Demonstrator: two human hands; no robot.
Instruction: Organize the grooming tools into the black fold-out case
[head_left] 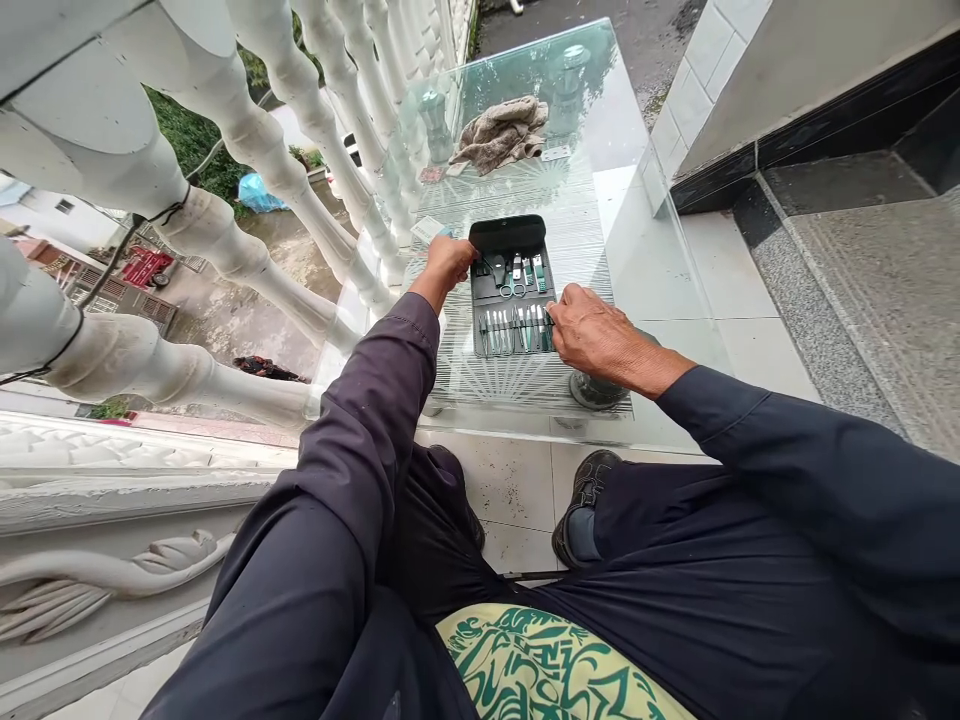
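Observation:
An open black manicure case (510,236) lies on the glass table, its lid folded back on the far side. Small scissors (513,288), nail clippers (517,268) and a row of slim metal tools (498,330) are held inside it. My left hand (450,262) is closed at the case's upper left edge, fingertips pinched there. At the lower right edge, my right hand (592,328) has its fingers closed against the case, beside the end of the tool row. The fingertips of both hands are partly hidden.
A crumpled brown cloth (501,134) lies farther back on the glass table (660,300), with small cards (556,153) near it. A pale packet (427,229) sits beside my left hand. White balusters (255,150) line the left side; stone steps (847,270) rise at right.

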